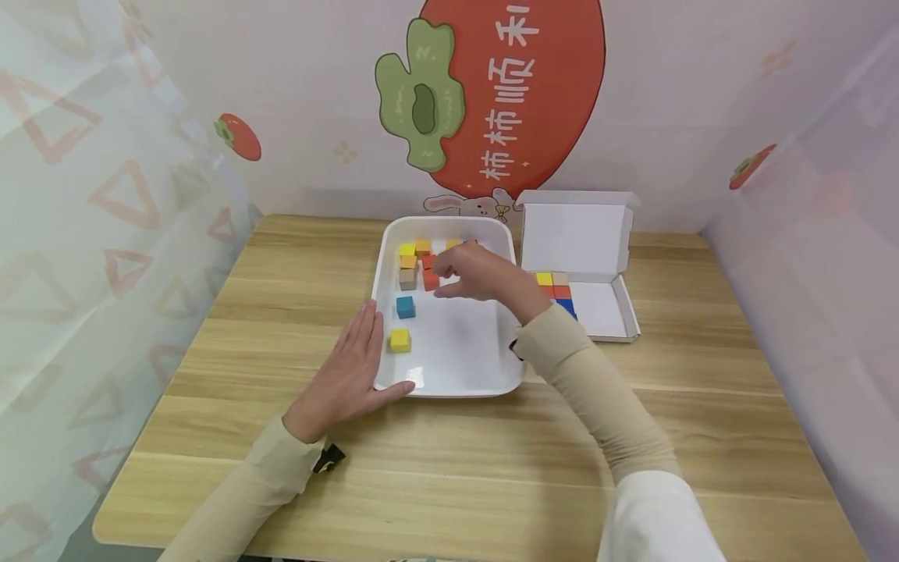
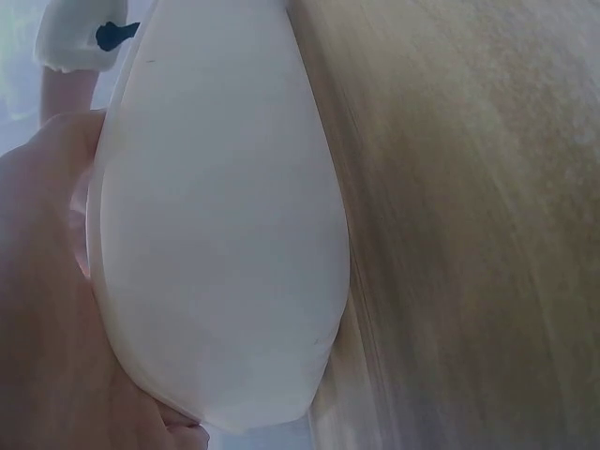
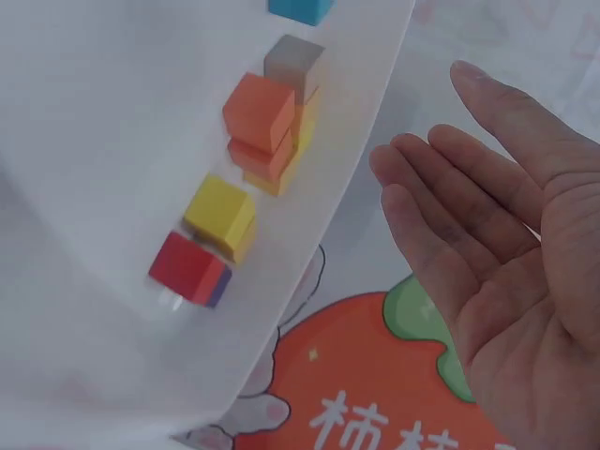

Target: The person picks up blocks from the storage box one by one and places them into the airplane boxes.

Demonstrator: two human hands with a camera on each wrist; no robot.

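Observation:
A white tray [image 1: 449,386] holds several coloured cubes. My left hand [image 1: 344,367] rests on its front left corner, fingers along the left rim and thumb at the front rim; the left wrist view shows the tray's outer wall [image 2: 220,216] beside that hand. Over the tray's back half hovers my right hand [image 1: 477,273], fingers loosely bent and nothing between them. Near the left hand sit a yellow cube [image 1: 399,340] and a blue cube [image 1: 405,307]. Farther back are a greyish wooden cube [image 1: 407,279], orange-red cubes [image 3: 260,111] and a red cube [image 3: 183,265]; the right hand partly hides this group in the head view.
Right of the tray stands an open white cardboard box [image 1: 600,308], lid raised at the back. Yellow, wooden, red and blue cubes [image 1: 560,291] sit in its left part, partly behind the right forearm. A printed wall sheet [image 1: 316,94] rises behind the wooden table [image 1: 702,437].

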